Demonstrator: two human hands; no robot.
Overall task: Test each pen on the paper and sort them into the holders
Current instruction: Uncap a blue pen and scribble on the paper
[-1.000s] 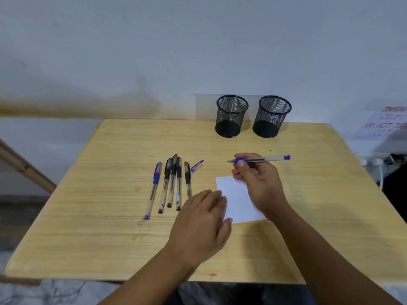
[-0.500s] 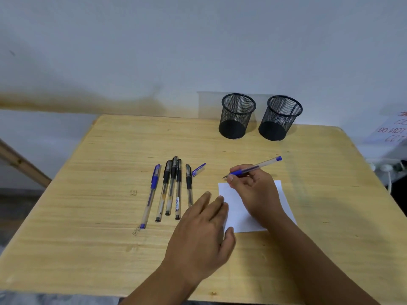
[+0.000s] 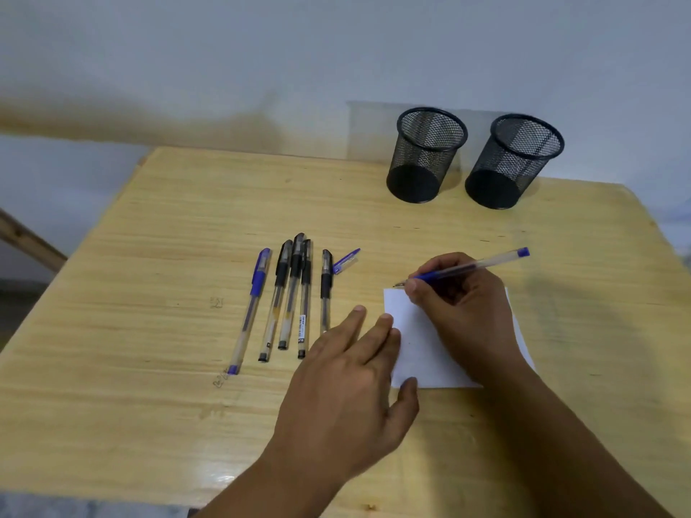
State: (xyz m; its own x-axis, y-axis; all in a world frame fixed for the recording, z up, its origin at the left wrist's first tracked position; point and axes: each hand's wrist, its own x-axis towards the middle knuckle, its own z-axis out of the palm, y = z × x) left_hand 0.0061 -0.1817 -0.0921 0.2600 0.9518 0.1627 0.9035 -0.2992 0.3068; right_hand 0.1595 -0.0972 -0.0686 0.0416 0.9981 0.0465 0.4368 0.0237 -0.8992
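Observation:
My right hand (image 3: 461, 312) grips an uncapped blue pen (image 3: 486, 262), its tip just past the top left corner of the white paper (image 3: 418, 349). My left hand (image 3: 347, 390) lies flat with spread fingers, its fingertips resting on the paper's left edge. To the left lie a capped blue pen (image 3: 251, 308) and several capped black pens (image 3: 295, 293) side by side. A loose blue cap (image 3: 346, 261) sits beside them. Two empty black mesh holders, the left holder (image 3: 426, 155) and the right holder (image 3: 514, 162), stand at the table's back edge.
Everything rests on a light wooden table (image 3: 149, 256) against a pale wall. A wooden bar (image 3: 26, 237) slants at the far left beyond the table.
My right hand has tilted the pen from level to tip-down and brought it close to the paper. The left hand has slid onto the paper's edge. The view has shifted a little.

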